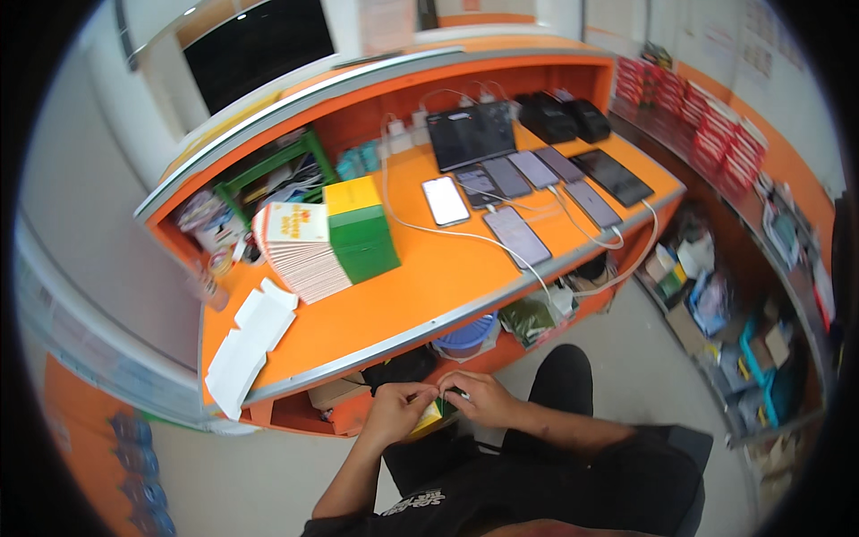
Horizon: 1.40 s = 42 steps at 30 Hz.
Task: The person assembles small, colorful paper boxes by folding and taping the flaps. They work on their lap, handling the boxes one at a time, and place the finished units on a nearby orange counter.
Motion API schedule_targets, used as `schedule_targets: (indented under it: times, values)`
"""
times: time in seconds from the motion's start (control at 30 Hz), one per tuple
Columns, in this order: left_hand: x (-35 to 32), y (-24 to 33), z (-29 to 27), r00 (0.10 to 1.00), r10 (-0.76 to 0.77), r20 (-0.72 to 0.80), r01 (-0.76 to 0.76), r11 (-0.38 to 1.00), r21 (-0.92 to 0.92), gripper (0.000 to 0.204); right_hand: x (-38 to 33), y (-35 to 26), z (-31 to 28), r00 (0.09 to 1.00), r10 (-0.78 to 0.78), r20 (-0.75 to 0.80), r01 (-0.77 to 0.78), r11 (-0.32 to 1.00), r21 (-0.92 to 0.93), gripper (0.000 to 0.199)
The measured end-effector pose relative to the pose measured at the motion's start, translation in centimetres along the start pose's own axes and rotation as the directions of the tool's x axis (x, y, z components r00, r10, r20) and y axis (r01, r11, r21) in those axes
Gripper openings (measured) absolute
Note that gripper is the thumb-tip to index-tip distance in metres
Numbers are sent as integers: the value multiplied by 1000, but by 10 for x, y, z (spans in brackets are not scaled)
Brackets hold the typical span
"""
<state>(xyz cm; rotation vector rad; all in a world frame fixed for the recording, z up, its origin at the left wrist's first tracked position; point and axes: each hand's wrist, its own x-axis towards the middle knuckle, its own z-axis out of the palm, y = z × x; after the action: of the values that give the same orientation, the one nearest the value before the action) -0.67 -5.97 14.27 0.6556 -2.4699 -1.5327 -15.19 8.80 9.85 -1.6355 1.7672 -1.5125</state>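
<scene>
Both hands meet above my lap, just off the desk's front edge. My left hand (401, 412) is closed, its thumb and fingers pinched together. Against it my right hand (476, 399) is also closed, fingers curled inward. Below and between the fingertips shows part of a yellow-and-green carton (428, 421), mostly hidden by the hands. On the desk stands a similar yellow-and-green block of cartons (365, 234). Touching its left side is a fanned stack of white flat cards or cartons (300, 255). An unfolded white carton (250, 345) lies at the desk's front left corner.
Several phones (519, 237) with white charging cables lie on the orange desk (358, 331), near a laptop (472, 136) and a black tablet (613, 176). Below are open shelves with a blue basket (467, 333). Shelving with red boxes (729, 139) stands right.
</scene>
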Motion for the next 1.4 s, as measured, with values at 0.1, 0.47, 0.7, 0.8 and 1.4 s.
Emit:
schedule_targets:
  times: [0.1,0.47,0.7,0.8,1.4]
  values:
    - [-3,-4,2,998,-63,-24,59,987,-148,20,-4,1,-1,999,0,35,4,996,-93,14]
    - [-24,-86,13,746,-257,614,644,515,-566,26,-43,0,2,957,-122,264,186,954,-235,15]
    - [-39,-116,37,550,-42,834,820,216,-530,34,-63,0,-2,925,-193,329,277,932,-232,22]
    - [-41,-119,43,536,-48,843,835,179,-520,33,-67,-3,-11,905,-185,383,289,927,-237,21]
    - [-44,-94,55,512,-152,846,835,319,-448,28,-81,7,-23,894,28,447,-130,971,199,16]
